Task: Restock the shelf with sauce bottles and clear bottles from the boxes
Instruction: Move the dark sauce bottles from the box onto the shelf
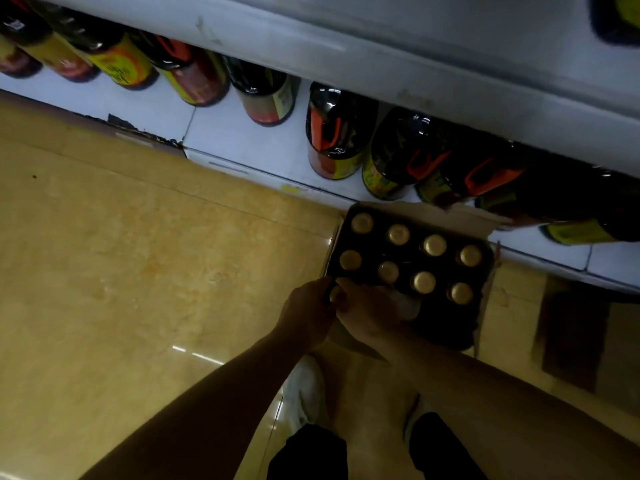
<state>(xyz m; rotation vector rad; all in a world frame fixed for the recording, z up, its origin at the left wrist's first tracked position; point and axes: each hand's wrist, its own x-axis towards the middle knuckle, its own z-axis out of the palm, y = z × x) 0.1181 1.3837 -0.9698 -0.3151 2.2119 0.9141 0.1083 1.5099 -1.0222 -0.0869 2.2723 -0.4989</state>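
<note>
An open cardboard box sits on the floor against the bottom shelf. It holds several dark sauce bottles with gold caps. My left hand and my right hand meet at the box's near left corner. Both close around one gold-capped bottle there; its body is hidden by my fingers. Large dark sauce bottles with orange handles stand on the white bottom shelf.
More labelled sauce bottles line the shelf to the left. A grey upper shelf edge overhangs them. The tan tiled floor spreads left of the box. My shoes stand just behind the box.
</note>
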